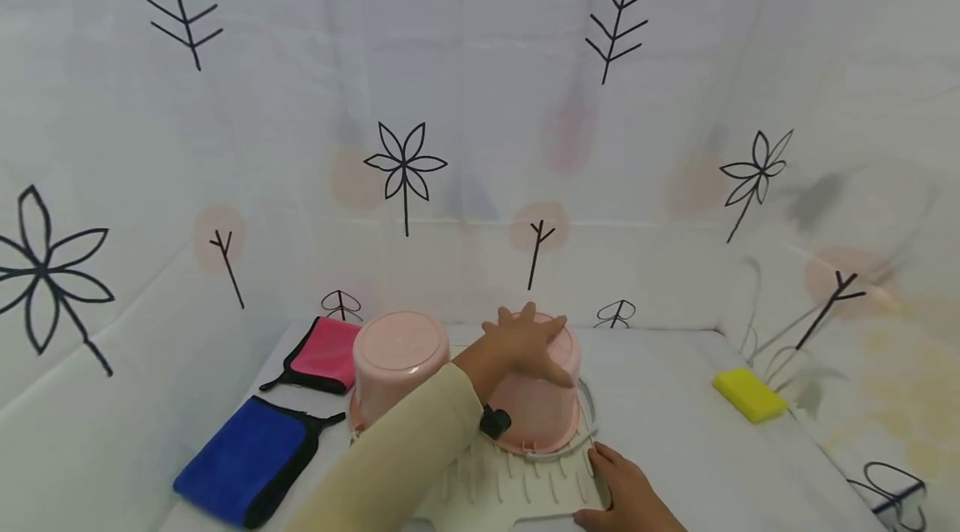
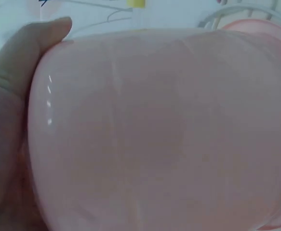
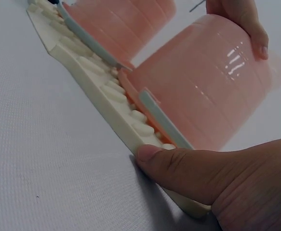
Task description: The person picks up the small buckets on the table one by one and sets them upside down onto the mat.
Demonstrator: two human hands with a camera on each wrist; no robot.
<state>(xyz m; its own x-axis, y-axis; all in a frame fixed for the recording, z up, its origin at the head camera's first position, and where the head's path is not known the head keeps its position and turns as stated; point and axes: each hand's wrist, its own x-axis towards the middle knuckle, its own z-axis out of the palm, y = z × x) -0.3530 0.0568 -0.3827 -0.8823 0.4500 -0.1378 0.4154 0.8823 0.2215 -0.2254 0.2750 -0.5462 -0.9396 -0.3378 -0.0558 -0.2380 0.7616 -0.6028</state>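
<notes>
Two pink buckets stand upside down on a cream ridged draining board (image 1: 525,486). My left hand (image 1: 525,344) lies with spread fingers over the upturned base of the right bucket (image 1: 536,415); its thumb (image 2: 58,31) reaches over the base's edge in the left wrist view. Partly behind my left forearm is the left bucket (image 1: 401,340). My right hand (image 1: 630,490) grips the board's right edge near its front corner, the thumb (image 3: 179,168) on top in the right wrist view and the other fingers hidden. A pale handle (image 3: 164,115) runs along the right bucket's rim.
To the left lie a folded blue cloth (image 1: 240,461) with black trim and a pink cloth (image 1: 322,353) with a black strap. A yellow sponge (image 1: 750,394) is near the table's right edge. Patterned white sheeting (image 1: 480,57) encloses the back and sides.
</notes>
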